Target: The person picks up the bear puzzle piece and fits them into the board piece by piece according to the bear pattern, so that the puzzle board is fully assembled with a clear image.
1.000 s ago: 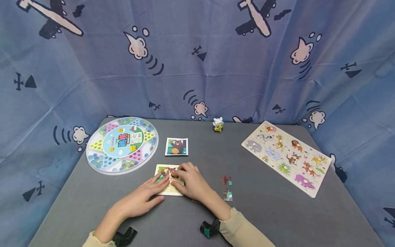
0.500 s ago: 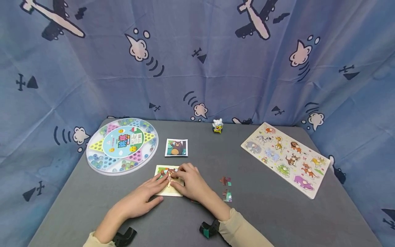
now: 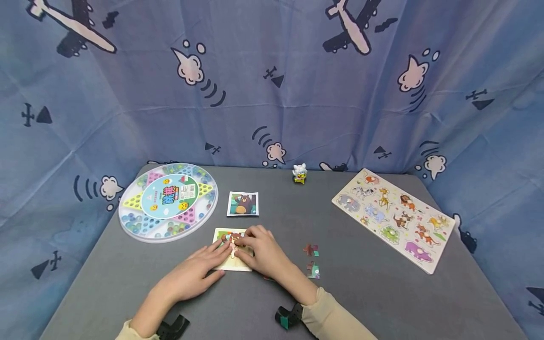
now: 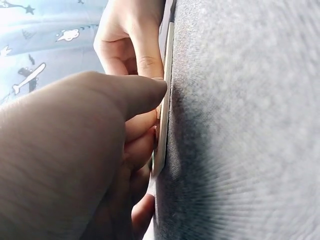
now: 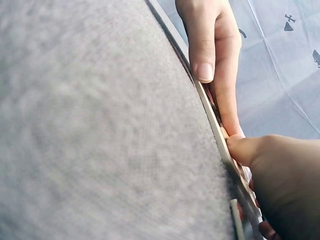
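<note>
A small wooden puzzle board lies on the table before me, bear pieces filling its upper part and pale wood showing lower down. My left hand rests palm down at its left, straight fingers pressing on the board. From the right, my right hand bends its thumb and forefinger onto a dark brown puzzle piece, mostly covered by the fingers. Both hands touch the board in the left wrist view, where the board's edge stands out. The right thumb presses its face in the right wrist view.
Loose puzzle pieces lie right of the right wrist. A bear picture card sits behind the board. Around them are a round marble game board, a small figurine and an animal peg puzzle.
Both hands stay almost where they were on the board. The right thumb and forefinger shift only slightly; the view tilts a little.
</note>
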A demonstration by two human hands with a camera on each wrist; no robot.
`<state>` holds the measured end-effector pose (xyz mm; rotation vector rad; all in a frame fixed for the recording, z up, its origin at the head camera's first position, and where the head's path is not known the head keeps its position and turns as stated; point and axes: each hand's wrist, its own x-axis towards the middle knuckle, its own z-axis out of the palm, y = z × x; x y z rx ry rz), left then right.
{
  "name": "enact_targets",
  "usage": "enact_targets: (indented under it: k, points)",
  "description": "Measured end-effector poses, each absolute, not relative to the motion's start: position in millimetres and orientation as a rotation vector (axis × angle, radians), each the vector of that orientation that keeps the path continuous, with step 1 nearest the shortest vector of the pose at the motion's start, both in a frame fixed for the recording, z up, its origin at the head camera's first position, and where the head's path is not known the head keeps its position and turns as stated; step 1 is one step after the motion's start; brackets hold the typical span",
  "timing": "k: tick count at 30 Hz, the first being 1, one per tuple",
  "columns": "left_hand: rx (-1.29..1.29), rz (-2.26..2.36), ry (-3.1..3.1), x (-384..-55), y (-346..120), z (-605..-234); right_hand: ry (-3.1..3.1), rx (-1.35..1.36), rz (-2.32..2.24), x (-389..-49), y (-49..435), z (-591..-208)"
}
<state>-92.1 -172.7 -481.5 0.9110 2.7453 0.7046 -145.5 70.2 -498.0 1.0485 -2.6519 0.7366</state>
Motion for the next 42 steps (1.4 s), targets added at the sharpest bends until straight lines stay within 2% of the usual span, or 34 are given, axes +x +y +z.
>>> enact_targets:
  k: [42]
  points:
    - [0.765,0.702,2.743,-95.9,-176.1,-483.3,-2.611,1.052,0.816,-147.4,68.0,-496.9]
